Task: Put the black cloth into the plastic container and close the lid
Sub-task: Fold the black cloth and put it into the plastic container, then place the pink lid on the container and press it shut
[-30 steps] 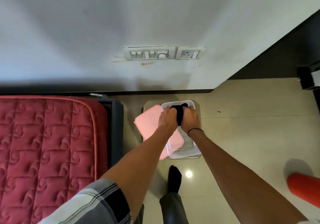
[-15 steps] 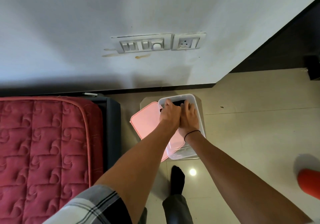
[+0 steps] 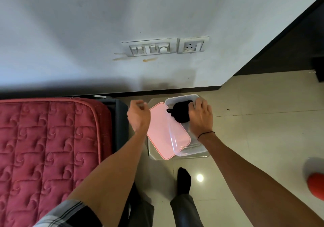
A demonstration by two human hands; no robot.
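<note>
The black cloth (image 3: 180, 112) lies bunched inside the far end of the clear plastic container (image 3: 192, 149), which sits on a small stand. My right hand (image 3: 200, 117) rests over the cloth's right side, fingers pressing on it. The pink lid (image 3: 163, 132) leans against the container's left side, off its rim, its near corner under the container's wall. My left hand (image 3: 138, 115) hovers just left of the lid, holding nothing, fingers loosely curled and apart.
A red quilted mattress (image 3: 49, 147) on a dark frame fills the left. The white wall with a switch panel (image 3: 150, 48) and socket stands behind the container. My socked foot (image 3: 184, 179) is on the tiled floor below. A red object (image 3: 315, 184) sits at the right edge.
Both hands were pushing the cloth down into the container. My left hand has now let go and drawn off to the left, over the lid's far edge; the right stays on the cloth.
</note>
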